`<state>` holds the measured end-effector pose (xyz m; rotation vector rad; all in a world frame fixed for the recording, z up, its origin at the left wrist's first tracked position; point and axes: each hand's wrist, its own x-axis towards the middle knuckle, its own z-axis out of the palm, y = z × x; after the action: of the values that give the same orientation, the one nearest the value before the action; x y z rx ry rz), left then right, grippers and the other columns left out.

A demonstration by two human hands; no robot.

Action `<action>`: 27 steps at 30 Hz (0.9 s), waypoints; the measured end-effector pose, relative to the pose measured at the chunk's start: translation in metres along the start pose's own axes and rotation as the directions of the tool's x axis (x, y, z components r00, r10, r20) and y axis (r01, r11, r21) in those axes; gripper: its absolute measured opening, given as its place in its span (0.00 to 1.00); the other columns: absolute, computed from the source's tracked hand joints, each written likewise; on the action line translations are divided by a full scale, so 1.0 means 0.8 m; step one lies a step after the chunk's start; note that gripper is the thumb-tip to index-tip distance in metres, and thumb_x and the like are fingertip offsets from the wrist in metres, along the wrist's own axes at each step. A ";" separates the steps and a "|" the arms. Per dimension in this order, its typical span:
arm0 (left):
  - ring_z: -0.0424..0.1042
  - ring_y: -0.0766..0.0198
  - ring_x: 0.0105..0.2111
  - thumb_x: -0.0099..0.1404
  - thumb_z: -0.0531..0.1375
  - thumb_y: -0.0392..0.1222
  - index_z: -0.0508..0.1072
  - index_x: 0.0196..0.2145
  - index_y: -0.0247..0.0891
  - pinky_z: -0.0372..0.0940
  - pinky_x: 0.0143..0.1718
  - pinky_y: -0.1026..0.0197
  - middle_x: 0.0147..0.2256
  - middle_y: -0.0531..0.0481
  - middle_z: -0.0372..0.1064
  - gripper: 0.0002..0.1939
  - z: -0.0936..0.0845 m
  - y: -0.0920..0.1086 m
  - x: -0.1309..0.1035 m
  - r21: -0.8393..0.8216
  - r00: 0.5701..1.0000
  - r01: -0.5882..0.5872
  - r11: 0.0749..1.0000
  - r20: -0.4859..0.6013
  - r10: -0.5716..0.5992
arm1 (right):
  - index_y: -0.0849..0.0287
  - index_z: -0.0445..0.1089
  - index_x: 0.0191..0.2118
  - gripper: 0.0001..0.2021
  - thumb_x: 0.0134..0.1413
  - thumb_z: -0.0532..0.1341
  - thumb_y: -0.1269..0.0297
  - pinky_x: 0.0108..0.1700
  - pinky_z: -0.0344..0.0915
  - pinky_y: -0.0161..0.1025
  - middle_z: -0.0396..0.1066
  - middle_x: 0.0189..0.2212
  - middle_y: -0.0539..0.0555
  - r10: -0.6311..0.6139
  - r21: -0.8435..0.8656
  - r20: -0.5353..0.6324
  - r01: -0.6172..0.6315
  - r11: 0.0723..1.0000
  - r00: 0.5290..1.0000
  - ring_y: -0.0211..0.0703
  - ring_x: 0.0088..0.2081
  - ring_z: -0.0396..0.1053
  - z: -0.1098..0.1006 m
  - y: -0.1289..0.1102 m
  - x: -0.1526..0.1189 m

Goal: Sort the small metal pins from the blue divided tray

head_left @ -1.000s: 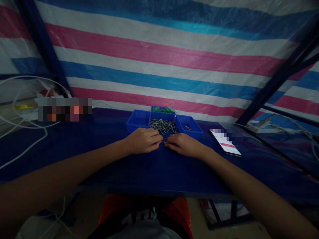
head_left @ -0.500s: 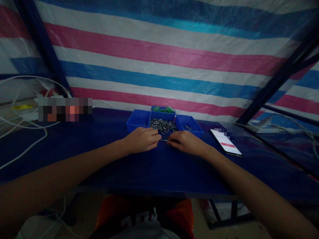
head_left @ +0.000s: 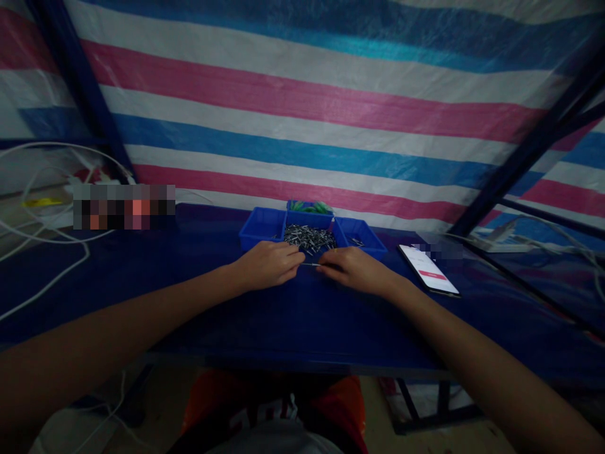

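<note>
Above the near side of the pile, my left hand (head_left: 275,265) and my right hand (head_left: 350,268) face each other with a small gap between them. A thin metal rod (head_left: 310,265) spans that gap, its ends hidden in the pinched fingers of both hands. Just beyond lies a heap of small metal rods (head_left: 309,238), dark and silvery. Blue bins surround the heap: a left bin (head_left: 259,224), a right bin (head_left: 366,238) with a few metal pieces inside, and a back bin (head_left: 309,217) holding green pieces (head_left: 309,207).
A lit phone (head_left: 429,271) lies on the blue table (head_left: 283,328) to the right. White cables (head_left: 70,271) loop over the left side, near a blurred-out patch. Striped sheeting (head_left: 307,126) hangs behind, between blue metal posts (head_left: 80,94).
Both hands keep almost the same place, with the rod still between them. The bins and phone have not moved.
</note>
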<state>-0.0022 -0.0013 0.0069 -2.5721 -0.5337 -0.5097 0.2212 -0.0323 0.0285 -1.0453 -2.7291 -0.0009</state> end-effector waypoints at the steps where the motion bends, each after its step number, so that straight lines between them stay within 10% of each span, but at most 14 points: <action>1: 0.66 0.67 0.29 0.64 0.51 0.38 0.66 0.31 0.36 0.57 0.28 0.65 0.28 0.51 0.66 0.07 0.000 0.000 0.000 -0.002 1.000 0.004 1.000 -0.001 -0.004 | 0.62 0.68 0.35 0.11 0.60 0.51 0.64 0.32 0.56 0.35 0.69 0.28 0.53 -0.004 0.006 0.004 0.004 1.000 1.000 0.36 0.29 0.65 0.000 0.000 0.000; 27: 0.67 0.65 0.31 0.64 0.51 0.38 0.66 0.33 0.36 0.59 0.30 0.64 0.30 0.51 0.67 0.06 0.003 0.001 0.001 -0.033 0.998 0.034 0.999 0.047 -0.032 | 0.62 0.68 0.35 0.10 0.60 0.51 0.66 0.34 0.57 0.34 0.70 0.29 0.53 0.007 0.010 0.056 -0.008 1.000 0.998 0.37 0.30 0.66 0.000 -0.002 0.000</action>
<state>-0.0008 -0.0006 0.0053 -2.6172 -0.5891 -0.4753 0.2202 -0.0334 0.0284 -1.0680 -2.7719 0.0442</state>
